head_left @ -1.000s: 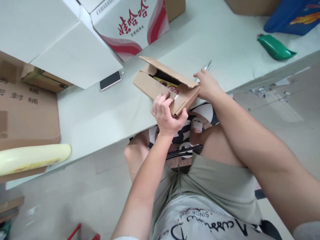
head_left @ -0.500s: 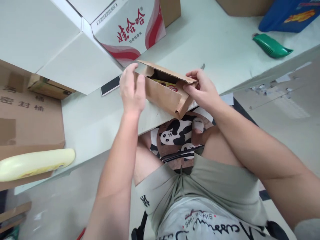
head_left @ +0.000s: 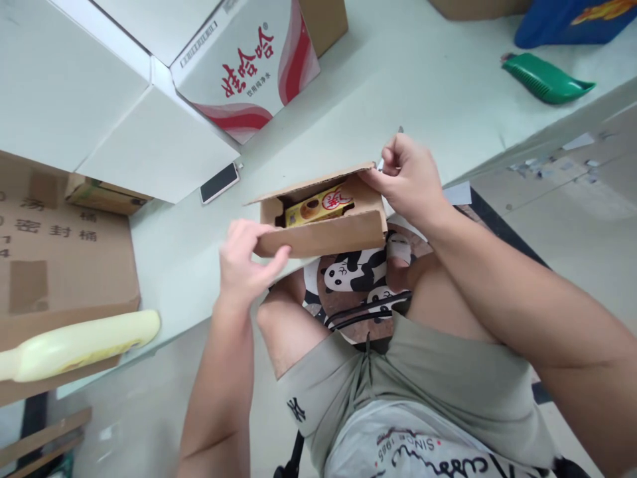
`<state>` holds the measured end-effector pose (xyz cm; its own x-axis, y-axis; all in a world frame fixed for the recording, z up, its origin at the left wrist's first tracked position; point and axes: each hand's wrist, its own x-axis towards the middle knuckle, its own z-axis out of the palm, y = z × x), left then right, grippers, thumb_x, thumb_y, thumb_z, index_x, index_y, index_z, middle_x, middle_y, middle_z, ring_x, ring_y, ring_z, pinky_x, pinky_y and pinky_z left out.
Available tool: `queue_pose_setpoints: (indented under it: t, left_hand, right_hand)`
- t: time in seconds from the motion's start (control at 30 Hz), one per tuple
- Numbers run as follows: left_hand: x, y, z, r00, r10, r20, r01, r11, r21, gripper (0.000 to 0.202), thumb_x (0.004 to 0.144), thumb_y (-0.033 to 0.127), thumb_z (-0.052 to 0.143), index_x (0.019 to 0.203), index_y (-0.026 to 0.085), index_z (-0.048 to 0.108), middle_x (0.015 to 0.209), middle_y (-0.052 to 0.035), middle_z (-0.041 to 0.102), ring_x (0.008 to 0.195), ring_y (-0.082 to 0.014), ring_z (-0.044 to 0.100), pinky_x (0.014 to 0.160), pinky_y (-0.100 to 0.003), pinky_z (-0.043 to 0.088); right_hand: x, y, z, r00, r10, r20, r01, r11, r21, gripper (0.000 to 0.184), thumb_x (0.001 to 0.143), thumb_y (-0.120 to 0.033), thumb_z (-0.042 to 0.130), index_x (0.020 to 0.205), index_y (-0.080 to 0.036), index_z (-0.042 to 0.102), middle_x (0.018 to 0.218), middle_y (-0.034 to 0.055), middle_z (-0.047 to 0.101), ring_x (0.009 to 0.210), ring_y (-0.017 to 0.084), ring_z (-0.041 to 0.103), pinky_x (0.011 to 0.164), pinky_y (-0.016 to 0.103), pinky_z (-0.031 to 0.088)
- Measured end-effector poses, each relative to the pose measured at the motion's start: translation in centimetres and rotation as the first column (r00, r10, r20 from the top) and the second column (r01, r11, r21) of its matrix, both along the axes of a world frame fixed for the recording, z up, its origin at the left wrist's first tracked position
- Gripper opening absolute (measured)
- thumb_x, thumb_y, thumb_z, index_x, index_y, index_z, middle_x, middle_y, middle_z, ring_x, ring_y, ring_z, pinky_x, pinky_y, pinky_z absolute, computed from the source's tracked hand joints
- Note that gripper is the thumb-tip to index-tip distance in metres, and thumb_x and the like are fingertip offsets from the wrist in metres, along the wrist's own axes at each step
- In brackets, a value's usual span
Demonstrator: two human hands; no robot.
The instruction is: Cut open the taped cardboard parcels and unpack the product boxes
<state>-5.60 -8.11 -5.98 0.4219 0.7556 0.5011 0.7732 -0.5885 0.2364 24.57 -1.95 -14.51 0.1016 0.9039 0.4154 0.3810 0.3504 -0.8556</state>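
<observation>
A small brown cardboard box (head_left: 323,239) sits at the table's near edge with its lid partly raised. Inside it lies a yellow packet (head_left: 318,207) with red lettering. My left hand (head_left: 246,255) grips the box's left end, thumb on the front wall and fingers over the rim. With thumb and curled fingers, my right hand (head_left: 408,176) pinches the right corner of the raised lid. A thin metal-tipped object pokes out behind the right hand; its kind is unclear.
A phone (head_left: 219,182) lies left of the box, beside stacked white cartons (head_left: 114,133) and a red-and-white carton (head_left: 249,73). A green box cutter (head_left: 547,78) and a blue container (head_left: 572,23) are at the right. A pale yellow bottle (head_left: 84,342) lies at the left edge.
The box has turned and tipped toward me, showing more of the yellow packet. My left hand moved down from above the left end and now grips it; the right hand stays at the lid corner.
</observation>
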Motion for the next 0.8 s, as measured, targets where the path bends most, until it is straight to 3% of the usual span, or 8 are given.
queue_pose_setpoints:
  t: [0.13,0.23,0.33,0.47,0.53,0.63,0.73,0.8]
  left_hand:
    - [0.5,-3.0,0.2,0.995,-0.013,-0.1,0.019,0.998,0.059,0.021,0.086,0.035,0.078,0.095,0.021,0.066,0.081,-0.0024,0.071,0.072,-0.0182,0.064,0.066,-0.032,0.05]
    - [1.0,-4.1,-0.1,0.992,-0.008,-0.125,0.028,0.987,0.16,0.02,0.088,0.035,0.079,0.092,0.021,0.065,0.077,-0.0021,0.072,0.068,-0.0171,0.064,0.064,-0.03,0.049]
    - [1.3,-4.8,-0.2,0.993,-0.012,-0.118,0.037,0.976,0.213,0.017,0.087,0.029,0.08,0.093,0.021,0.066,0.076,-0.0021,0.073,0.068,-0.0172,0.066,0.062,-0.03,0.049]
    - [1.6,-5.2,1.1,0.989,-0.079,-0.123,0.098,0.983,0.154,0.012,0.084,0.018,0.078,0.087,0.02,0.067,0.074,-0.0025,0.073,0.067,-0.0176,0.066,0.063,-0.03,0.051]
    - [2.0,-4.7,2.6,0.983,-0.136,-0.122,0.147,0.985,0.085,0.008,0.088,0.017,0.07,0.08,0.02,0.068,0.078,-0.0045,0.075,0.072,-0.0186,0.068,0.069,-0.032,0.054]
    - [3.5,-2.6,5.6,0.985,-0.139,-0.1,0.121,0.978,-0.169,0.03,0.096,0.021,0.053,0.071,0.02,0.069,0.089,-0.0054,0.078,0.079,-0.0175,0.071,0.076,-0.031,0.057]
    - [6.1,0.7,7.9,0.971,-0.12,-0.207,-0.008,0.849,-0.529,0.027,0.096,0.028,0.05,0.088,0.022,0.075,0.093,-0.0034,0.078,0.082,-0.0195,0.072,0.074,-0.031,0.056]
    - [8.1,2.5,8.7,0.918,-0.159,-0.364,-0.126,0.754,-0.645,0.017,0.088,0.034,0.062,0.093,0.023,0.074,0.088,-0.0025,0.077,0.076,-0.0217,0.07,0.069,-0.032,0.054]
  right_hand:
    - [-0.7,-2.3,2.0,1.0,-0.001,-0.009,0.003,0.99,0.139,0.032,0.09,-0.028,0.068,0.066,-0.024,0.048,0.061,-0.002,0.046,0.059,0.014,0.045,0.061,0.032,0.046]
    - [-1.1,-3.6,3.3,0.992,0.109,0.063,-0.121,0.961,0.247,0.029,0.092,-0.034,0.066,0.066,-0.023,0.056,0.067,0.0006,0.058,0.065,0.016,0.054,0.07,0.036,0.049]
    - [-1.0,-4.0,3.5,0.939,0.269,0.213,-0.321,0.907,0.272,0.031,0.097,-0.046,0.059,0.079,-0.024,0.074,0.102,0.0058,0.073,0.099,0.024,0.066,0.097,0.047,0.049]
    - [-0.8,-3.9,3.0,0.89,0.338,0.307,-0.415,0.878,0.237,0.05,0.105,-0.052,0.04,0.087,-0.025,0.078,0.134,0.0055,0.067,0.125,0.029,0.058,0.114,0.056,0.038]
    - [-0.8,-4.0,2.8,0.889,0.341,0.306,-0.422,0.87,0.256,0.053,0.105,-0.053,0.037,0.085,-0.023,0.075,0.134,0.0064,0.066,0.122,0.028,0.058,0.114,0.055,0.039]
    - [-1.3,-4.0,2.6,0.904,0.317,0.286,-0.399,0.865,0.303,0.055,0.101,-0.062,0.041,0.075,-0.021,0.068,0.13,0.0085,0.065,0.119,0.029,0.058,0.111,0.054,0.043]
    - [-1.7,-4.0,2.4,0.926,0.279,0.256,-0.354,0.876,0.326,0.059,0.096,-0.069,0.043,0.068,-0.02,0.061,0.128,0.0106,0.064,0.119,0.031,0.058,0.109,0.056,0.045]
    - [-1.7,-3.8,2.3,0.937,0.256,0.237,-0.328,0.878,0.349,0.057,0.097,-0.068,0.044,0.068,-0.02,0.059,0.127,0.0107,0.064,0.119,0.032,0.058,0.108,0.057,0.046]
